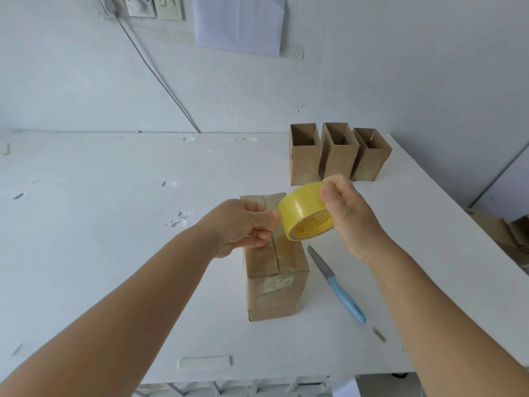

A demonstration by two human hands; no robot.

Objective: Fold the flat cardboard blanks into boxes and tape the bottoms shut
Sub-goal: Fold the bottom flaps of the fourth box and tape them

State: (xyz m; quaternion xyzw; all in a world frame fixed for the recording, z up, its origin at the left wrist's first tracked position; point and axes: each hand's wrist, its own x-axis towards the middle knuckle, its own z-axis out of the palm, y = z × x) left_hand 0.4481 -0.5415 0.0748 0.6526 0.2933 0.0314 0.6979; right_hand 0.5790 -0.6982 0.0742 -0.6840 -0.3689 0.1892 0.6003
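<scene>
Head view looks down on a white table (114, 253) where a cardboard box (274, 282) stands bottom-up, its seam taped. Right hand (349, 213) grips a yellow tape roll (305, 214) just above the box; red print rings the roll's core, too blurred to read. Left hand (243, 224) pinches at the roll's edge, fingers curled. Beside the box lies a blue-handled knife (337, 285). Three open boxes (337, 153) stand at the far edge.
</scene>
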